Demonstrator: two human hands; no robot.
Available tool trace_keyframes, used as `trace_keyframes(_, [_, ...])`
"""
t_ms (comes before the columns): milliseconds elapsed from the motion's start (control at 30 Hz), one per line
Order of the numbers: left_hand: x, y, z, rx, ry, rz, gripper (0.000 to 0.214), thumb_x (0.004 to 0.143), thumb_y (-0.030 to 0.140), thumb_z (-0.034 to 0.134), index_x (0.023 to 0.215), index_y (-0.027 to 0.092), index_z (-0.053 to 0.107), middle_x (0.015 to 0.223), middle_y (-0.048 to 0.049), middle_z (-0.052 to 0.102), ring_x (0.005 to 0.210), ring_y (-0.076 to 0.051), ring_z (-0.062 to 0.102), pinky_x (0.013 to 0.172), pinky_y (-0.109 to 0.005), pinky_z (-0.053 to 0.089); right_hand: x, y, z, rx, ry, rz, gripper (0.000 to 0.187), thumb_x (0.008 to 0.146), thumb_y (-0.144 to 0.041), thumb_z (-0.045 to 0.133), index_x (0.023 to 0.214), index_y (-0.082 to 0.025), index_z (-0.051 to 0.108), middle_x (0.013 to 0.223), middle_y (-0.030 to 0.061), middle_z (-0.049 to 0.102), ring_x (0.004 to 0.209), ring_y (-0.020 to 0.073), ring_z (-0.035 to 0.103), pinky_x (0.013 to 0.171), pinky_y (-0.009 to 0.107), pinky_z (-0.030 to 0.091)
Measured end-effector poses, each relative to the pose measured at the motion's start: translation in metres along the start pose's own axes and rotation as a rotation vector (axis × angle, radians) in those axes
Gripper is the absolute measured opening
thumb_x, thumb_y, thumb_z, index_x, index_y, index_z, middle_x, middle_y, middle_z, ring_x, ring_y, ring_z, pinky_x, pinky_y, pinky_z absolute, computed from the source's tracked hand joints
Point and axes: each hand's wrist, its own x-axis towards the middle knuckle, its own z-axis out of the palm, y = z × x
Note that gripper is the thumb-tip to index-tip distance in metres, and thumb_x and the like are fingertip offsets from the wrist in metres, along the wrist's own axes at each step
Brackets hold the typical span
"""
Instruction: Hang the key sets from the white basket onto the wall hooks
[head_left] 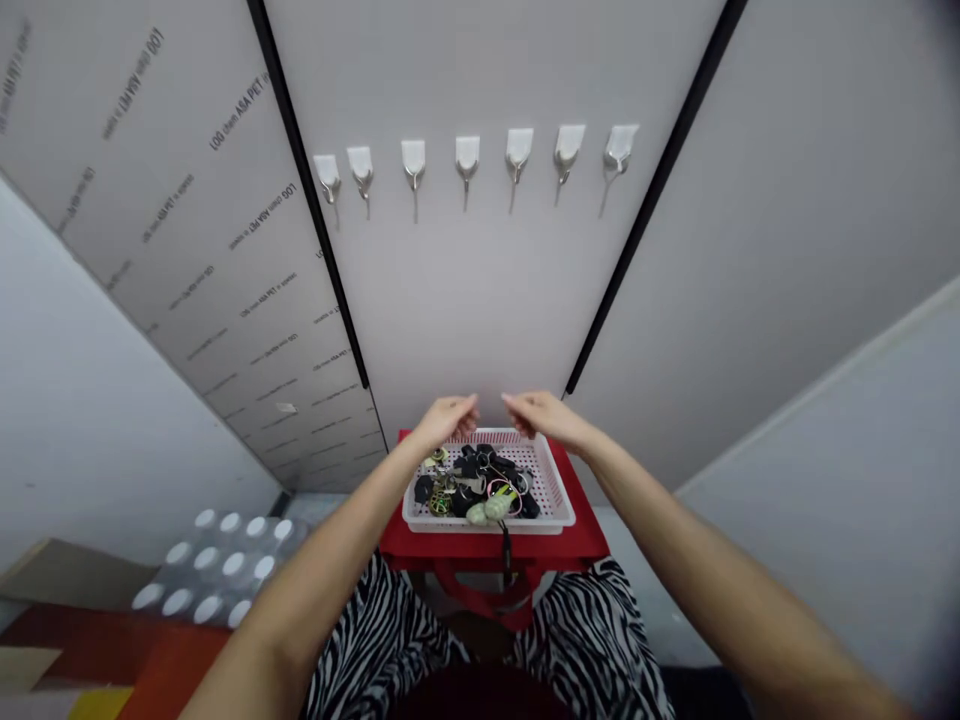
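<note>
My left hand (452, 415) hovers over the far left side of a white plastic basket (559, 505), its fingers curled in with the thumb against them. Facing it across a small gap, my right hand (529, 412) is above the far right rim, closed in the same way. No object shows in either hand. Below them, the basket holds a heap of keys and key rings (480, 470), many with black fobs. A pale green charm (487, 510) lies at the near side, close to a pink ring (504, 490).
Seven hooks would exceed counting, so several white adhesive hooks (467, 155) line the wall ahead. The basket rests on a red cloth surface (457, 543) with a hanging strap (487, 600). Several white-capped bottles (217, 560) stand at the lower left, near orange and brown sheets (90, 650).
</note>
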Motion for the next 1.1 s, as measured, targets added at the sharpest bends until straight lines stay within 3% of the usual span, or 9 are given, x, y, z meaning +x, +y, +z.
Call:
trace_keyframes(100, [-0.01, -0.046, 0.005, 0.19, 0.13, 0.038, 0.024, 0.062, 0.035, 0.044, 0.059, 0.011, 0.049, 0.051, 0.0015, 0.049, 0.048, -0.006, 0.044, 0.049, -0.018, 0.033, -0.009, 0.036, 0.013, -0.227, -0.039, -0.001, 0.033, 0.059, -0.046, 0.044, 0.051, -0.013, 0.047, 0.043, -0.0042, 0.042, 0.04, 0.0051, 0.036, 0.041, 0.019, 0.028])
trace_keyframes(233, [-0.02, -0.073, 0.009, 0.293, 0.089, 0.134, 0.023, 0.062, 0.031, 0.045, 0.074, 0.013, 0.053, 0.073, -0.0027, 0.056, 0.068, -0.011, 0.048, 0.063, -0.021, 0.036, -0.022, 0.049, 0.025, -0.344, -0.1, -0.048, 0.024, 0.06, -0.036, 0.047, 0.062, -0.014, 0.053, 0.056, -0.0013, 0.051, 0.052, 0.0086, 0.045, 0.051, 0.022, 0.035])
trace_keyframes(367, [-0.02, -0.079, 0.008, 0.333, 0.07, 0.199, 0.026, 0.063, 0.03, 0.045, 0.081, 0.013, 0.052, 0.08, -0.0045, 0.055, 0.073, -0.012, 0.048, 0.067, -0.022, 0.037, -0.037, 0.045, 0.03, -0.408, -0.003, -0.199, 0.021, 0.06, -0.026, 0.049, 0.077, -0.017, 0.054, 0.081, 0.003, 0.053, 0.078, 0.0129, 0.047, 0.072, 0.027, 0.035])
trace_keyframes(467, [-0.019, -0.081, 0.008, 0.36, 0.065, 0.206, 0.026, 0.063, 0.03, 0.045, 0.082, 0.013, 0.051, 0.078, -0.0042, 0.056, 0.071, -0.012, 0.049, 0.066, -0.023, 0.037, -0.049, 0.046, 0.034, -0.476, -0.023, -0.298, 0.029, 0.056, -0.019, 0.05, 0.085, -0.02, 0.054, 0.099, 0.0041, 0.046, 0.094, 0.0148, 0.039, 0.083, 0.03, 0.028])
trace_keyframes(733, [-0.02, -0.079, 0.01, 0.383, 0.052, 0.208, 0.026, 0.064, 0.03, 0.044, 0.083, 0.013, 0.05, 0.076, -0.004, 0.056, 0.071, -0.012, 0.049, 0.066, -0.023, 0.038, -0.062, 0.049, 0.048, -0.546, -0.06, -0.357, 0.035, 0.055, -0.013, 0.049, 0.088, -0.023, 0.053, 0.106, 0.0032, 0.042, 0.1, 0.0175, 0.033, 0.085, 0.034, 0.025])
trace_keyframes(833, [-0.021, -0.078, 0.009, 0.397, 0.062, 0.216, 0.024, 0.064, 0.028, 0.044, 0.082, 0.014, 0.051, 0.076, -0.0035, 0.056, 0.07, -0.011, 0.049, 0.065, -0.023, 0.038, -0.058, 0.047, 0.046, -0.449, 0.062, -0.334, 0.016, 0.06, -0.022, 0.049, 0.074, -0.02, 0.057, 0.097, 0.0046, 0.048, 0.093, 0.0179, 0.039, 0.082, 0.034, 0.028])
trace_keyframes(900, [-0.022, -0.078, 0.009, 0.415, 0.1, 0.221, 0.023, 0.064, 0.027, 0.044, 0.082, 0.014, 0.052, 0.077, -0.0036, 0.056, 0.071, -0.011, 0.049, 0.066, -0.023, 0.038, -0.052, 0.043, 0.039, -0.29, 0.172, -0.279, 0.015, 0.064, -0.026, 0.046, 0.068, -0.017, 0.057, 0.086, 0.0047, 0.052, 0.083, 0.0162, 0.045, 0.075, 0.031, 0.033])
trace_keyframes(1000, [-0.023, -0.074, 0.009, 0.428, 0.203, 0.234, 0.022, 0.063, 0.025, 0.045, 0.082, 0.015, 0.052, 0.081, -0.0042, 0.055, 0.073, -0.012, 0.049, 0.066, -0.024, 0.038, -0.044, 0.034, 0.026, 0.068, 0.341, -0.157, 0.019, 0.064, -0.032, 0.046, 0.065, -0.015, 0.054, 0.062, 0.0005, 0.054, 0.061, 0.0123, 0.049, 0.06, 0.026, 0.038])
trace_keyframes(1100, [-0.027, -0.065, 0.012, 0.374, 0.241, 0.261, 0.022, 0.064, 0.022, 0.045, 0.083, 0.014, 0.052, 0.083, -0.0049, 0.055, 0.075, -0.013, 0.049, 0.068, -0.025, 0.038, -0.036, 0.025, 0.02, 0.492, 0.408, -0.061, 0.021, 0.061, -0.035, 0.049, 0.062, -0.015, 0.051, 0.053, -0.0027, 0.053, 0.05, 0.0092, 0.047, 0.049, 0.023, 0.039])
